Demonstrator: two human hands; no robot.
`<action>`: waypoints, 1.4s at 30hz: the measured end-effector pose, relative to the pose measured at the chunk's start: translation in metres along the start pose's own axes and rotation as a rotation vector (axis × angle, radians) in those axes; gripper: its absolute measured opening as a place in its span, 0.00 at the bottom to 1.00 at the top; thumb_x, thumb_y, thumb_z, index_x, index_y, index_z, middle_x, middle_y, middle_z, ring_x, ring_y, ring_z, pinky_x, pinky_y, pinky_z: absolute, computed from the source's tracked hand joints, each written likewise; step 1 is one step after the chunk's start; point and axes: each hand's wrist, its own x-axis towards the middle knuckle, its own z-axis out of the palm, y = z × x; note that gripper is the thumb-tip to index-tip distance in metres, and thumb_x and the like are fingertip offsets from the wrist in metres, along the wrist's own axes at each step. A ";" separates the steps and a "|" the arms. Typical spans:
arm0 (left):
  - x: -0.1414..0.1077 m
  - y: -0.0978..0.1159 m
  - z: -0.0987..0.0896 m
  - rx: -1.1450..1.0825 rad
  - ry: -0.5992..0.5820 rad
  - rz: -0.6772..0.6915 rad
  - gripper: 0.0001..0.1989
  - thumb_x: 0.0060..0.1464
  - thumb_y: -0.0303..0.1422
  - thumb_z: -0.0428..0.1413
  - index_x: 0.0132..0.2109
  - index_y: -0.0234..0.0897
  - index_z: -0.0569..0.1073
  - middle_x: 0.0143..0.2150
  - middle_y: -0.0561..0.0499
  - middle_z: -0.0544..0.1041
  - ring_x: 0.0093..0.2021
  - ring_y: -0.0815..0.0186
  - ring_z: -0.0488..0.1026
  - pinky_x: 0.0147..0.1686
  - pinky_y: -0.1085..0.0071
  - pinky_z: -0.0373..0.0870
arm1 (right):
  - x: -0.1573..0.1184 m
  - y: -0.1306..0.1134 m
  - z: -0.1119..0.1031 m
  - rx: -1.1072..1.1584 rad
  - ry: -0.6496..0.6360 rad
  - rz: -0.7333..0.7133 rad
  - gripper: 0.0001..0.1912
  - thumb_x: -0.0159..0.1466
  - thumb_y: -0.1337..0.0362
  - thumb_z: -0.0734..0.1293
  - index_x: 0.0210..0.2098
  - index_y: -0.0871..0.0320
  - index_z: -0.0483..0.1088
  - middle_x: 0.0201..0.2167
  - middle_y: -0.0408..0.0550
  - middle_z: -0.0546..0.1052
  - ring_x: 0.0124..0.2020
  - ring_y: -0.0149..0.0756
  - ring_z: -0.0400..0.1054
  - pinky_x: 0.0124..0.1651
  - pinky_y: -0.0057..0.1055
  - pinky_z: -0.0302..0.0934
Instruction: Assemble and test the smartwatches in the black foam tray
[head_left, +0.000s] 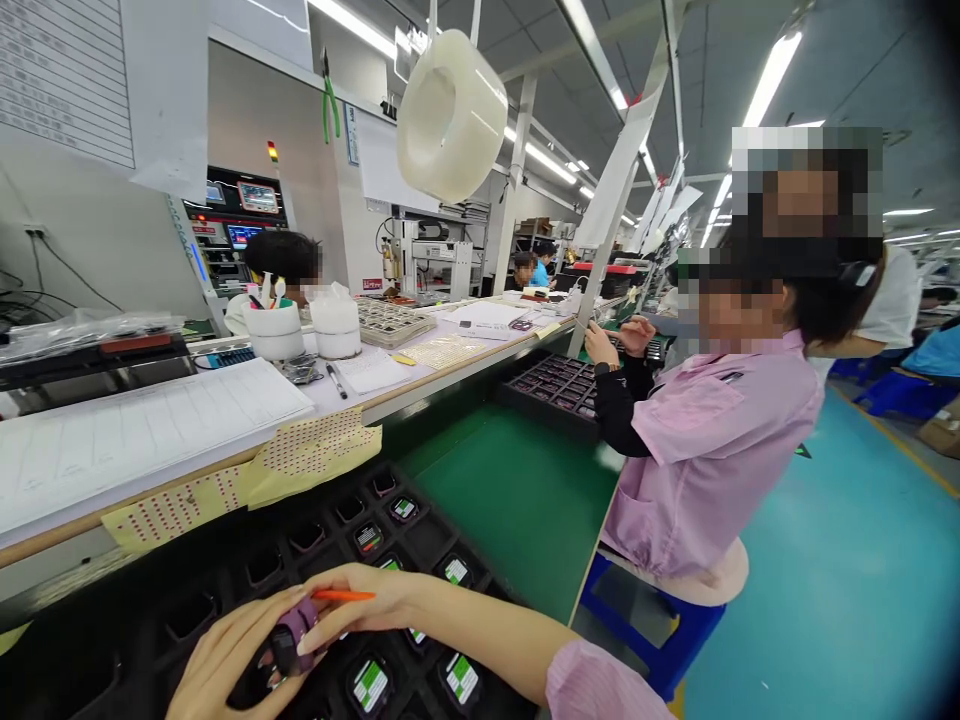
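Observation:
A small purple watch case (300,622) with a dark face is held low in front of me over a black tray. My left hand (229,650) curls its fingers around the case from the left. From the right, my right hand (352,605) has its thumb and fingertips against the same case. An orange stick (343,595) lies in the grip of my right hand; its far end is hidden. Beneath both hands, the black foam tray (431,540) holds several square watches, some with lit green-and-white screens, such as this watch (370,685).
A shelf edge with yellow dotted sheets (315,455) runs above the tray. Paper forms (150,430), a pen (336,381) and white tubs (335,325) sit on the shelf. A tape roll (451,117) hangs overhead. A co-worker in pink (720,450) sits at right beside another tray (555,385).

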 end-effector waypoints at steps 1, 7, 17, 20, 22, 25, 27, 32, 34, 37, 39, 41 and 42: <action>0.003 0.003 -0.002 -0.003 0.006 0.013 0.20 0.48 0.45 0.59 0.49 0.47 0.73 0.43 0.52 0.79 0.42 0.58 0.75 0.41 0.64 0.74 | -0.002 -0.001 0.002 -0.002 0.004 -0.020 0.27 0.36 0.65 0.80 0.36 0.59 0.74 0.30 0.39 0.73 0.31 0.26 0.67 0.37 0.25 0.61; 0.011 0.026 -0.009 -0.045 -0.017 -0.052 0.18 0.48 0.37 0.61 0.48 0.41 0.73 0.44 0.47 0.78 0.43 0.59 0.74 0.43 0.62 0.72 | -0.013 0.003 0.013 0.018 0.016 -0.111 0.24 0.44 0.63 0.78 0.40 0.57 0.74 0.31 0.42 0.75 0.32 0.31 0.71 0.36 0.27 0.63; 0.003 0.031 -0.010 -0.250 0.012 -0.316 0.25 0.43 0.38 0.66 0.49 0.37 0.72 0.47 0.42 0.76 0.48 0.57 0.72 0.49 0.58 0.69 | -0.014 0.003 0.007 -0.076 0.322 -0.276 0.20 0.58 0.48 0.66 0.41 0.57 0.75 0.29 0.48 0.77 0.26 0.31 0.68 0.29 0.28 0.62; -0.001 0.028 -0.008 -0.283 0.009 -0.385 0.25 0.43 0.38 0.65 0.49 0.35 0.72 0.47 0.42 0.76 0.47 0.59 0.73 0.49 0.60 0.70 | -0.018 -0.004 0.001 -0.099 0.394 -0.414 0.24 0.61 0.45 0.61 0.37 0.58 0.77 0.26 0.48 0.76 0.20 0.28 0.63 0.22 0.27 0.56; -0.003 0.026 -0.007 -0.284 -0.005 -0.412 0.26 0.43 0.38 0.65 0.50 0.35 0.71 0.48 0.42 0.76 0.47 0.59 0.74 0.50 0.61 0.70 | -0.022 -0.007 -0.001 -0.133 0.406 -0.484 0.25 0.63 0.46 0.60 0.31 0.59 0.78 0.25 0.50 0.76 0.19 0.28 0.63 0.21 0.27 0.55; -0.004 0.026 -0.005 -0.281 -0.020 -0.425 0.27 0.43 0.38 0.65 0.51 0.36 0.71 0.48 0.43 0.76 0.48 0.58 0.74 0.50 0.61 0.70 | -0.025 -0.006 0.000 -0.207 0.409 -0.520 0.26 0.64 0.48 0.59 0.24 0.60 0.77 0.20 0.50 0.75 0.17 0.30 0.64 0.20 0.28 0.56; -0.003 0.026 -0.005 -0.284 -0.024 -0.427 0.26 0.43 0.38 0.65 0.51 0.36 0.71 0.48 0.43 0.77 0.48 0.57 0.74 0.50 0.60 0.70 | -0.024 -0.004 0.001 -0.234 0.403 -0.528 0.26 0.64 0.48 0.59 0.23 0.60 0.76 0.20 0.50 0.75 0.17 0.31 0.66 0.19 0.28 0.57; -0.002 0.026 -0.006 -0.293 -0.045 -0.422 0.26 0.44 0.38 0.65 0.51 0.36 0.71 0.48 0.43 0.77 0.48 0.57 0.74 0.51 0.61 0.70 | -0.022 -0.002 0.004 -0.265 0.369 -0.532 0.25 0.64 0.48 0.60 0.24 0.60 0.76 0.22 0.51 0.77 0.19 0.33 0.69 0.21 0.29 0.61; -0.002 0.026 -0.006 -0.292 -0.050 -0.424 0.26 0.44 0.38 0.65 0.51 0.36 0.71 0.48 0.43 0.76 0.48 0.57 0.74 0.50 0.61 0.70 | -0.023 -0.002 0.005 -0.279 0.369 -0.534 0.25 0.64 0.48 0.60 0.24 0.60 0.76 0.22 0.51 0.77 0.19 0.34 0.69 0.21 0.29 0.62; -0.002 0.027 -0.005 -0.285 -0.057 -0.428 0.26 0.44 0.37 0.65 0.51 0.36 0.70 0.48 0.43 0.77 0.48 0.58 0.74 0.50 0.61 0.70 | -0.024 -0.003 0.007 -0.324 0.382 -0.542 0.25 0.64 0.48 0.60 0.24 0.60 0.76 0.21 0.51 0.77 0.19 0.34 0.70 0.21 0.29 0.63; -0.002 0.028 -0.005 -0.276 -0.052 -0.425 0.26 0.44 0.37 0.65 0.51 0.36 0.71 0.47 0.43 0.77 0.48 0.58 0.74 0.50 0.61 0.70 | -0.025 -0.003 0.008 -0.361 0.395 -0.553 0.25 0.64 0.48 0.60 0.23 0.60 0.75 0.20 0.51 0.77 0.19 0.34 0.70 0.21 0.30 0.64; -0.002 0.029 -0.006 -0.265 -0.037 -0.414 0.25 0.44 0.36 0.65 0.50 0.35 0.71 0.47 0.43 0.77 0.47 0.58 0.74 0.49 0.62 0.70 | -0.025 -0.003 0.010 -0.377 0.409 -0.568 0.26 0.64 0.48 0.59 0.23 0.60 0.75 0.20 0.51 0.76 0.18 0.35 0.70 0.21 0.31 0.65; -0.002 0.029 -0.006 -0.260 -0.033 -0.408 0.24 0.44 0.36 0.65 0.49 0.35 0.71 0.46 0.43 0.77 0.47 0.58 0.74 0.49 0.62 0.71 | -0.024 -0.003 0.011 -0.375 0.416 -0.575 0.26 0.64 0.47 0.59 0.22 0.60 0.75 0.20 0.50 0.76 0.18 0.35 0.70 0.21 0.31 0.65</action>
